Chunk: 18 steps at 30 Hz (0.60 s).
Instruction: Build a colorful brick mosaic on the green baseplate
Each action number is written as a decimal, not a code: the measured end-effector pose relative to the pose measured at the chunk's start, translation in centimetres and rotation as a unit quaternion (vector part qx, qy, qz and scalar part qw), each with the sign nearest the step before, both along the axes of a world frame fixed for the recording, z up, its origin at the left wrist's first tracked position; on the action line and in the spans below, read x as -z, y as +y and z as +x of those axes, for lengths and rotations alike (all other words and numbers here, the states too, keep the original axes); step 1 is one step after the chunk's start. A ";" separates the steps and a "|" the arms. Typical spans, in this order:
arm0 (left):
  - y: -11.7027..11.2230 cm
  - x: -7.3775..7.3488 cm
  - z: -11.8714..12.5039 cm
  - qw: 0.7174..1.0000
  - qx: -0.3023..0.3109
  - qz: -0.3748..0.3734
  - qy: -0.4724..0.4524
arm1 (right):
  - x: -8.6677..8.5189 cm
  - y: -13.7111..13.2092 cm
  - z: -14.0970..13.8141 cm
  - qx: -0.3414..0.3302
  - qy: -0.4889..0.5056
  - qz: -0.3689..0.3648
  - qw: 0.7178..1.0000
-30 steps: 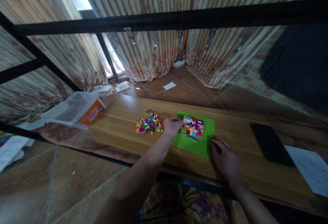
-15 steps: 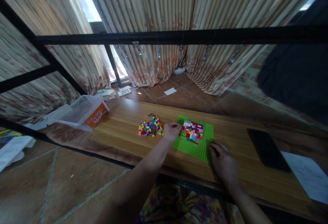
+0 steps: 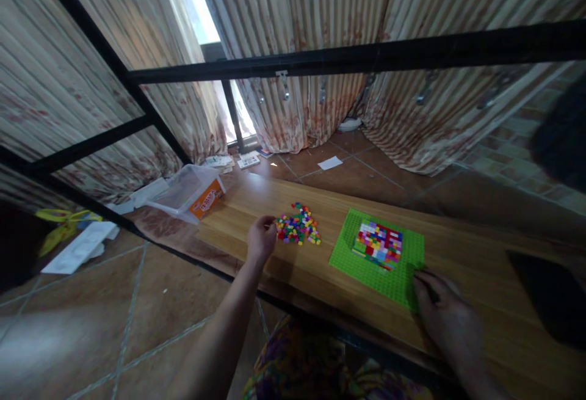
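Observation:
A green studded building-block baseplate (image 3: 341, 253) lies on the wooden bench, with a patch of multicoloured bricks (image 3: 379, 244) pressed onto its middle. My right hand (image 3: 451, 314) is at the plate's near right corner, its curled fingers closed on the edge. To the left of the plate is a loose pile of small coloured bricks (image 3: 298, 226). My left hand (image 3: 262, 238) is at the left side of this pile, thumb and fingers drawn together at the outermost bricks. Whatever is between those fingertips is too small to make out.
A clear plastic box (image 3: 185, 192) with an orange label stands at the bench's left end. A dark flat object (image 3: 547, 296) lies on the right of the wooden bench (image 3: 256, 192). Black metal rails (image 3: 329, 64) cross in front of the curtains.
My left hand has moved from the baseplate's left edge to the far side of the loose pile. My right hand stays at the plate's corner. The view has swung left.

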State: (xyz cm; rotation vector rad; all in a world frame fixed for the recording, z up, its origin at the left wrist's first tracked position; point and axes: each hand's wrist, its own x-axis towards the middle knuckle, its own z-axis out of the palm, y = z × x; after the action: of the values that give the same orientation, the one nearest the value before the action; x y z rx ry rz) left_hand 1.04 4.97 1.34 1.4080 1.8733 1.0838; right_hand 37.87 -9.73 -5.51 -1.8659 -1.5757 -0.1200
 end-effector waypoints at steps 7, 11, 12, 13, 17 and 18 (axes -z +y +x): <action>2.9 -0.9 0.6 0.942 0.186 0.006 0.280 | -0.6 -0.2 -0.3 0.012 -0.015 -0.024 1.000; 3.3 -0.7 0.6 0.910 0.250 -0.008 0.330 | -0.8 -0.2 -0.4 0.018 -0.022 -0.038 0.999; 3.3 -0.7 0.6 0.908 0.256 -0.010 0.332 | -0.9 -0.2 -0.4 0.019 -0.021 -0.041 0.999; 3.2 -0.6 0.5 0.907 0.256 -0.013 0.333 | -0.9 -0.2 -0.4 0.020 -0.020 -0.042 0.999; 3.1 -0.7 0.4 0.913 0.238 -0.027 0.331 | -1.1 -0.2 -0.6 0.019 -0.015 -0.036 0.999; 3.1 -0.7 0.4 0.913 0.236 -0.030 0.333 | -1.1 -0.3 -0.6 0.019 -0.016 -0.035 0.999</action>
State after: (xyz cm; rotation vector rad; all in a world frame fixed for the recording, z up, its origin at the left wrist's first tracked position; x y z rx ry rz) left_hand 1.43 8.10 2.05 2.2331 1.7914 0.3131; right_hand 37.28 -9.98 -4.36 -1.9568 -1.5855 -0.1148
